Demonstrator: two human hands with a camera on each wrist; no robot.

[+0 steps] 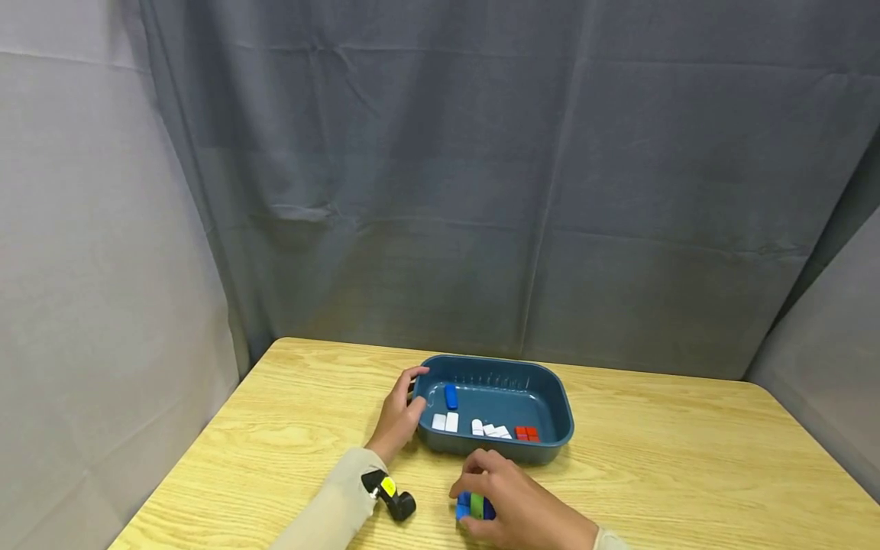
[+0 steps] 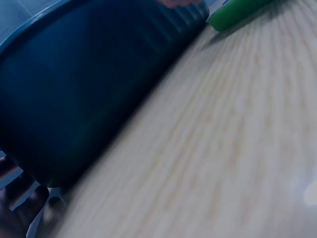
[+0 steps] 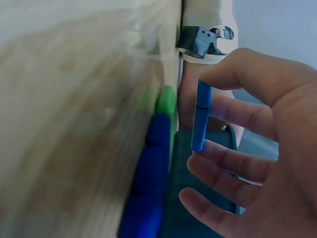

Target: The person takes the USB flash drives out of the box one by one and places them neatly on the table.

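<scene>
A dark teal basin (image 1: 565,405) stands on the table, with blue, white and red blocks on its floor. My left hand (image 1: 399,416) grips its left end, where the handle is partly hidden; its fingers (image 2: 29,203) show dimly at the basin's corner in the left wrist view. In front of the basin, my right hand (image 1: 512,500) pinches a pair of thin light-blue blocks (image 3: 200,116), set end to end, between thumb and fingertips. Darker blue blocks (image 3: 151,166) and a green block (image 3: 166,101) lie on the table beyond that hand in the right wrist view.
In the basin, a blue block (image 1: 451,396) is at the left, white blocks (image 1: 451,422) lie along the front and red blocks (image 1: 527,434) at the front right. The wooden table (image 1: 660,451) ends at a grey curtain (image 1: 447,191). A black camera (image 1: 399,504) sits on my left wrist.
</scene>
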